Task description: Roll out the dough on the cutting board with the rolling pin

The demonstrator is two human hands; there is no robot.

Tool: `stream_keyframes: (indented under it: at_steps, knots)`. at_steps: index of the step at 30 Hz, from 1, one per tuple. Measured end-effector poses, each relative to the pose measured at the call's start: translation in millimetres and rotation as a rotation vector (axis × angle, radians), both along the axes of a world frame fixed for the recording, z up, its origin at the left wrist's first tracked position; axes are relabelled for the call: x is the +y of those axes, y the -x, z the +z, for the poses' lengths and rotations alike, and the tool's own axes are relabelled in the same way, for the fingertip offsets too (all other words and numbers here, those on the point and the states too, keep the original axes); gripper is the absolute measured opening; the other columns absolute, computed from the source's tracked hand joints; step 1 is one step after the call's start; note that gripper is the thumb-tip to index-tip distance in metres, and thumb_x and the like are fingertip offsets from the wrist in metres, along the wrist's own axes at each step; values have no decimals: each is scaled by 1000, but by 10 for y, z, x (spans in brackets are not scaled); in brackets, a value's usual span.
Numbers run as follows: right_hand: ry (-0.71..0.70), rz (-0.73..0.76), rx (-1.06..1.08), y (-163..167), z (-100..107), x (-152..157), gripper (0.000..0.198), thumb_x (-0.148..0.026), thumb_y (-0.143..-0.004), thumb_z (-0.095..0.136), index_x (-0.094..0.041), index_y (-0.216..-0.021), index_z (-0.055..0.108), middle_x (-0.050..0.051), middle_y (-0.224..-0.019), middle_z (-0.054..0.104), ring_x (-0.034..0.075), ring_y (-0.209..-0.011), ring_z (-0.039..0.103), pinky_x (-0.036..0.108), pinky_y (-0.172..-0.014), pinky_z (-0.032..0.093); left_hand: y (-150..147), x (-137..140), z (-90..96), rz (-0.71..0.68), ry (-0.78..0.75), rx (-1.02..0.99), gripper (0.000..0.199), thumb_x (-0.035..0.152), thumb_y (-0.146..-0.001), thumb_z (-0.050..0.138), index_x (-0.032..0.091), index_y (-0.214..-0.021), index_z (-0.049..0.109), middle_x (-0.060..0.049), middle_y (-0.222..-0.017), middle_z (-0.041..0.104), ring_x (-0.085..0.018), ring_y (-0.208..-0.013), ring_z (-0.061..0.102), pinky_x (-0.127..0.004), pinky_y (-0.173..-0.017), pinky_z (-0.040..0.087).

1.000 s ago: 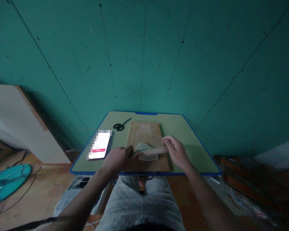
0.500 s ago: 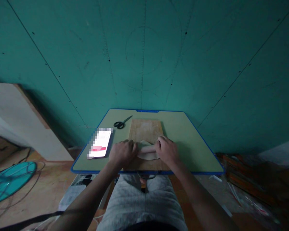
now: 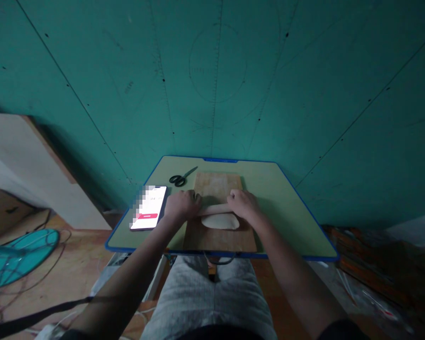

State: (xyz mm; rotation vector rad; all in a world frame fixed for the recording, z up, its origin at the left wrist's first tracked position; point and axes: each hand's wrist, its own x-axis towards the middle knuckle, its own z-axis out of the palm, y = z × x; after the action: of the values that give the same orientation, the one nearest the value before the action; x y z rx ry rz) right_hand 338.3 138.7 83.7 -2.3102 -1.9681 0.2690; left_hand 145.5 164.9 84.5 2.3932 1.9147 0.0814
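Between my two hands lies a wooden rolling pin (image 3: 214, 209), its ends covered by my fingers. My left hand (image 3: 183, 205) is closed on the left end and my right hand (image 3: 243, 204) on the right end. The pin rests across the far edge of a flat, pale oval of dough (image 3: 220, 221), hiding part of it. Beneath the dough is a wooden cutting board (image 3: 217, 182) with whitish marks on its far half.
A pale-topped table with a blue rim (image 3: 297, 208) stands against the green wall (image 3: 212, 71). Left of the board are black-handled scissors (image 3: 180, 179) and a phone (image 3: 149, 208) with a lit screen. A wire handle (image 3: 221, 260) juts from the board's near edge.
Both hands have pushed the rolling pin away from me, from the middle of the dough to its far edge. More of the dough now shows on the near side. The view has shifted slightly.
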Motion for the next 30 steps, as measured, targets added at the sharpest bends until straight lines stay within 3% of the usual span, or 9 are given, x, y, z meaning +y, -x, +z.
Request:
stream_keyframes:
  at_steps: [7, 18, 25, 30]
  knots:
    - [29, -16, 19, -28, -52, 229, 36, -34, -90, 38, -22, -100, 70, 10, -110, 70, 23, -96, 65, 29, -72, 44, -12, 194, -5, 17, -18, 8, 53, 43, -90, 27, 14, -96, 72, -18, -92, 72, -31, -84, 69, -37, -69, 51]
    - [31, 91, -36, -4, -23, 447, 38, -31, -91, 37, -19, -99, 73, 12, -113, 70, 23, -101, 65, 29, -79, 44, -25, 393, -24, 33, -54, 4, 49, 35, -88, 30, 12, -92, 73, -19, -92, 72, -30, -83, 69, -36, -68, 52]
    - [-28, 121, -71, 9, -42, 4, 33, -31, -93, 37, -21, -94, 69, 8, -103, 72, 20, -95, 65, 27, -76, 41, 21, 164, -69, 25, 12, -26, 52, 41, -91, 27, 14, -97, 71, -18, -92, 72, -29, -86, 69, -35, -70, 51]
    - [-211, 113, -100, 62, -98, -433, 33, -28, -96, 34, -21, -87, 65, 6, -93, 71, 18, -86, 62, 28, -73, 38, 50, -85, -83, 16, -4, -48, 52, 45, -91, 25, 16, -93, 68, -16, -90, 72, -31, -84, 69, -37, -65, 49]
